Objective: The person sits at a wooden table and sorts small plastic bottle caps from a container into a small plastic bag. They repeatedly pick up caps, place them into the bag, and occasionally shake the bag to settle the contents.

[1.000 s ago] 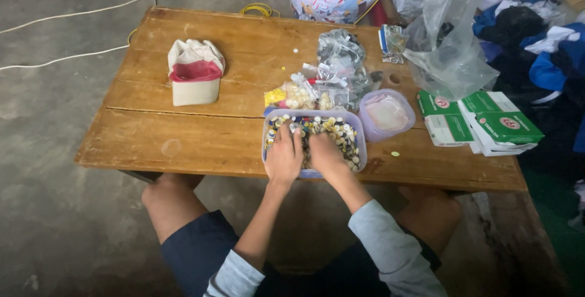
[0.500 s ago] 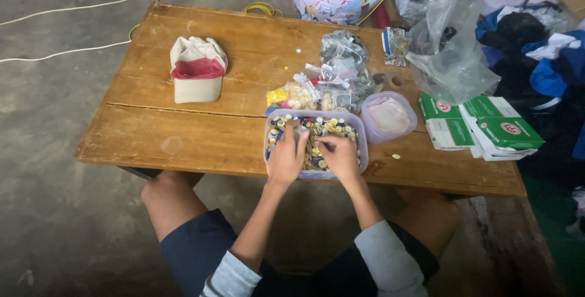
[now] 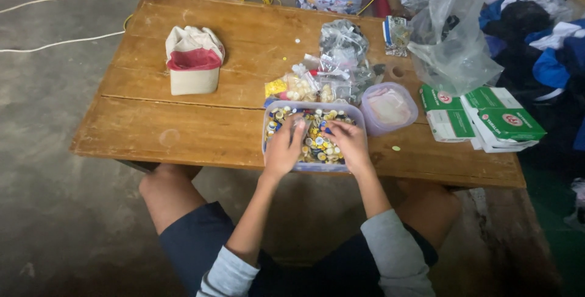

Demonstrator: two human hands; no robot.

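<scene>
A clear rectangular plastic tub (image 3: 269, 148) sits at the near edge of a wooden table (image 3: 183, 132). It is full of several small round buttons (image 3: 318, 141), yellow, white and blue. My left hand (image 3: 285, 144) rests inside the tub on its left half, fingers spread over the buttons. On the right half lies my right hand (image 3: 348, 141), its fingertips pinched down among the buttons. Whether either hand holds a button is hidden.
A small clear tub (image 3: 390, 108) with white contents stands right of the big tub. Behind lie crumpled small plastic bags (image 3: 341, 59). A white and red cap (image 3: 194, 60) sits at the left. Green and white boxes (image 3: 487, 117) and a large clear bag (image 3: 454, 41) are at the right.
Both hands have shifted slightly within the tub, the right hand moving a little away from the left. The tub and other items stay put.
</scene>
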